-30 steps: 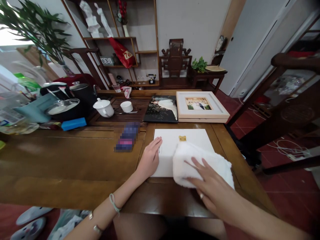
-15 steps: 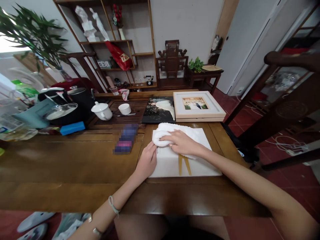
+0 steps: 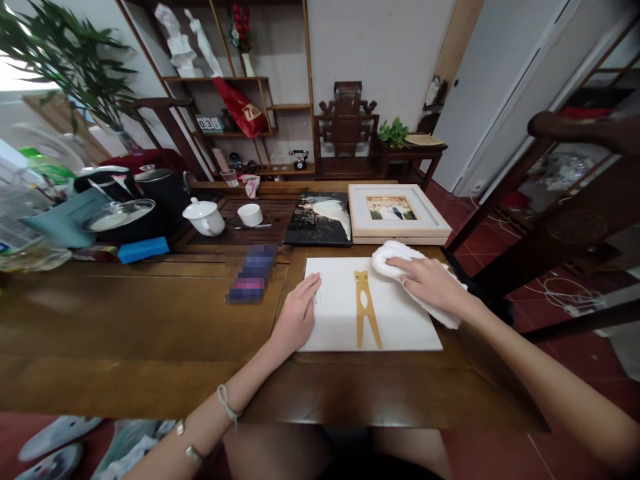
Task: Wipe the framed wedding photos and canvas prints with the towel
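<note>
left hand (image 3: 296, 317): fingers together on white panel (image 3: 333, 328) | towel (image 3: 393, 255) under right hand's (image 3: 431, 283) bent fingers, pinch unclear, now well right of left fingers, baring gold strut (image 3: 367, 311): wiping seemingly shifts sides

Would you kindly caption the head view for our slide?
Left hand rests on white panel; right hand holds white towel.

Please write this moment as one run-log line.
Left hand: resting on left edge of white board | Right hand: on white cloth, over far right corner | Behind: black photo panel, framed picture
</note>
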The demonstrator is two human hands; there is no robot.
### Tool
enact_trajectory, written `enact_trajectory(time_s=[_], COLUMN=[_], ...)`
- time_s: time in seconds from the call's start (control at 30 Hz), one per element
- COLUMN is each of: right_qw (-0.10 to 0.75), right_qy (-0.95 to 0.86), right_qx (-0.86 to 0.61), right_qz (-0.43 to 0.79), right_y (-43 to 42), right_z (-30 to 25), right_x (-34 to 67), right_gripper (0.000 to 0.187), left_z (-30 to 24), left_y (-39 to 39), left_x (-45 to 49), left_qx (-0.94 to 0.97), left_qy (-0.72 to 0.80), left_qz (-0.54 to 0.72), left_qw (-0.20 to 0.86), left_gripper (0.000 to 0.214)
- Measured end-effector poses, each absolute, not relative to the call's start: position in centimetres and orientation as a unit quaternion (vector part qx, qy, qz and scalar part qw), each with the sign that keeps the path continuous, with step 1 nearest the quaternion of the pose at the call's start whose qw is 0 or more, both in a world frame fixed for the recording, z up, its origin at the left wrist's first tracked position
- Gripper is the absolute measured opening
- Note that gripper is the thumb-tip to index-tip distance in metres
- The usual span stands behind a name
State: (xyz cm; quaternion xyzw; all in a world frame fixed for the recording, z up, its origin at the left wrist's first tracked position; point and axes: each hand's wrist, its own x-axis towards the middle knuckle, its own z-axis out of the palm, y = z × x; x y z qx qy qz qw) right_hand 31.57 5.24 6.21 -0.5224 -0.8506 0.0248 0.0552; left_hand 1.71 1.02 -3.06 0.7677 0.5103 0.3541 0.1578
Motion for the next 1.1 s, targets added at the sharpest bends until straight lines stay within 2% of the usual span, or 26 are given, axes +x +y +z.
enact_trajectory(time_s=[0.4,0.77,0.9,1.1], right_qw=[0.073,0.046,0.015,0.008], right_qy=[-0.931,-0.879,-0.886,-0.92], right_qx=[-0.348,-0.474,-0.458,-0.384], right_qz=[0.076,0.002,-0.066,-0.075], right_y=[7.8,6.9,5.8,4.6], right_z=[6.9,6.2,5.8,4.9], right_x=[16.4,27.0,26.2,21.9], right_gripper=[0.047,0.049,0.047,0.047], left_z=[-2.0,-2.8,-2.6,-2.6], left_y=[0.9,0.9,0.9,0.9], left_x=[2.0,1.8,1.9,1.9], left_qx=[0.767,0.763,0.76,0.763], left_qy=[0.513,0.51,0.512,0.506], left_qz=[0.356,0.364,0.365,0.371], left_qw=[0.144,0.157,0.165,0.157], left_gripper=[0.039,0.043,0.043,0.043])
